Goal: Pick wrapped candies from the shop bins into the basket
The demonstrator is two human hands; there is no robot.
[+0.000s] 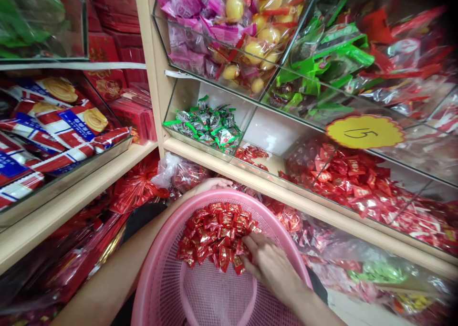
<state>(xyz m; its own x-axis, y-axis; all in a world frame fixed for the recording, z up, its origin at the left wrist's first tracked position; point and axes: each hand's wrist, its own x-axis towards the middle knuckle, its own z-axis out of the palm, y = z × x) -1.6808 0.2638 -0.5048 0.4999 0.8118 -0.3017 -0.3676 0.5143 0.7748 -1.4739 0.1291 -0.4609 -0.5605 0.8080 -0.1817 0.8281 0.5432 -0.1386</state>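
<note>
A pink plastic basket (168, 278) sits low in front of me, with a heap of red-wrapped candies (214, 233) at its far side. My right hand (266, 264) is inside the basket, fingers closed on the near edge of the candy heap. My left hand (211, 184) wraps around the basket's far rim and holds it, with the forearm running down its left side. Just beyond the basket is a wooden shelf edge (286, 197), and above it a glass bin of the same red candies (358, 183).
Glass bins hold green-and-silver candies (207, 123), pink and yellow sweets (236, 20) and green packets (322, 63). A yellow price tag (365, 132) reads 15. Biscuit packs (53, 120) fill the left shelf. Red bags (139, 185) lie below the shelves.
</note>
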